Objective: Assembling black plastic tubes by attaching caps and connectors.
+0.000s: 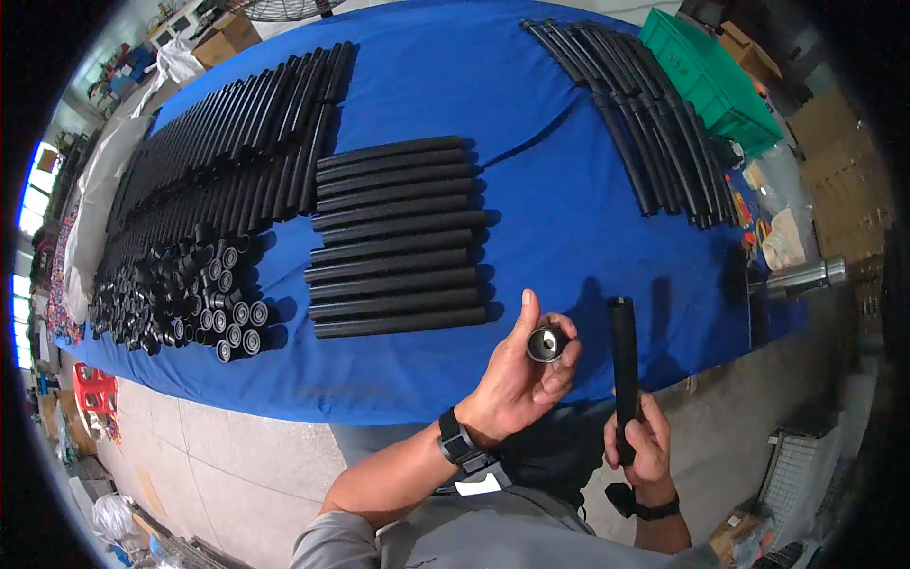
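Note:
My left hand point(517, 384) is closed round a short black round cap point(547, 344), its thumb pointing up. The cap's silvery inner face with a small centre hole is turned up toward me. To its right, my right hand point(641, 442) grips the lower end of a black tube point(624, 356). The tube stands roughly upright in view, apart from the cap. Beyond my hands, a stack of black tubes point(398, 237) lies side by side on the blue cloth point(540, 228). A heap of similar black caps point(223, 318) rests farther left.
Long rows of black tubes point(256, 123) cover the table's left side. More black tubes point(645, 123) lie at the far right, by a green crate point(711, 81). A shiny metal cylinder point(806, 277) sits at the right edge. A red stool point(95, 389) stands on the floor at left.

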The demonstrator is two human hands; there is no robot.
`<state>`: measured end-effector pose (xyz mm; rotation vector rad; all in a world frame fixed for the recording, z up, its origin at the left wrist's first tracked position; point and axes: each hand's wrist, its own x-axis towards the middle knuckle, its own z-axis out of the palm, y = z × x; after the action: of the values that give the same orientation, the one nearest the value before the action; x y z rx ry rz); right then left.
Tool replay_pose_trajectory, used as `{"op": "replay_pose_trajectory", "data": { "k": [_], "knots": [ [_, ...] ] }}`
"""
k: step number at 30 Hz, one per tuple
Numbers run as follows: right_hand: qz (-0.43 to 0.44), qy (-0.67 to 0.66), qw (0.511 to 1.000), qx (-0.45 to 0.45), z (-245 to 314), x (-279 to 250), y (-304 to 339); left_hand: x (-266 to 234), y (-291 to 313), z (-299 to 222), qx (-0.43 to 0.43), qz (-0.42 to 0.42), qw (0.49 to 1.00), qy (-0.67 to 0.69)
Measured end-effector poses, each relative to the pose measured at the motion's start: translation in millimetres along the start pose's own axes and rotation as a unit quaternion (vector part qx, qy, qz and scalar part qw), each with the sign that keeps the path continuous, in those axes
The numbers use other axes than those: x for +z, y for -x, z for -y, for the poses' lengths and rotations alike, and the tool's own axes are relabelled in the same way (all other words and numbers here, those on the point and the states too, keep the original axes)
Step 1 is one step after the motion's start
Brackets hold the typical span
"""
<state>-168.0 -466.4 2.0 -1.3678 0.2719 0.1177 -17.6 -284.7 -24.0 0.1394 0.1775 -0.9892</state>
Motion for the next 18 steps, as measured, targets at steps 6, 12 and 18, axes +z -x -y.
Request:
{"op": "replay_pose_trajectory", "data": {
  "k": [6,12,18],
  "knots": [
    [0.037,0.03,0.998,0.037,-0.1,-1.5,15.1,18.2,-2.2,0.5,0.132,-0.131,0.97,-0.153],
    [0.105,0.0,0.992,0.063,-10.4,20.1,3.7,23.0,4.3,-4.8,0.256,-0.087,0.924,-0.272],
    [0.139,-0.048,0.98,0.136,-14.4,27.6,-0.1,30.1,7.5,-15.1,0.246,-0.09,0.952,-0.161]
  ]
}}
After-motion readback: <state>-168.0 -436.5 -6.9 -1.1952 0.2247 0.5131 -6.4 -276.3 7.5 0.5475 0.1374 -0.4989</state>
